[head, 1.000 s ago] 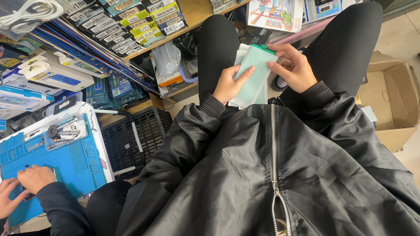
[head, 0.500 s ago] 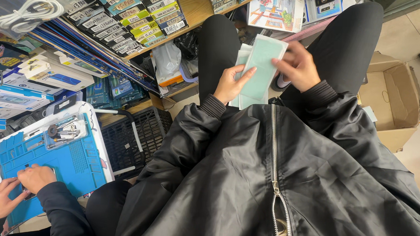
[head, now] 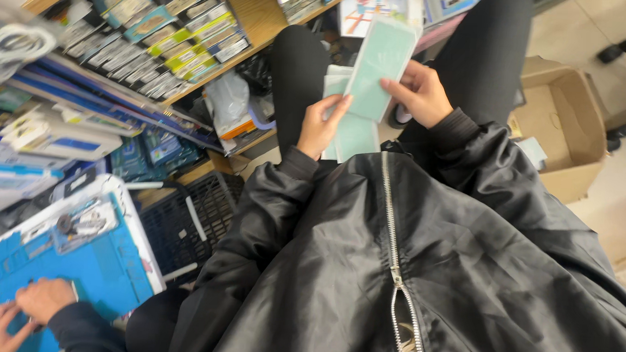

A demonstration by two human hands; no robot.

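Note:
I sit in a black zipped jacket and look down at my lap. My left hand (head: 320, 124) holds a stack of pale green flat packets (head: 353, 132) over my left thigh. My right hand (head: 421, 91) pinches one pale green flat packet (head: 380, 63) by its lower edge and lifts it, tilted, above the stack. Both hands are close together in front of my knees.
A wooden shelf (head: 260, 12) with rows of small packaged goods runs along the upper left. An open cardboard box (head: 568, 131) stands on the floor at right. Black plastic crates (head: 191, 220) sit lower left. Another person's hands (head: 33, 308) rest on a blue work mat (head: 105, 272).
My right hand has lifted the single green packet higher and away from the stack. The view has shifted slightly. The other person's hands have stayed on the blue mat.

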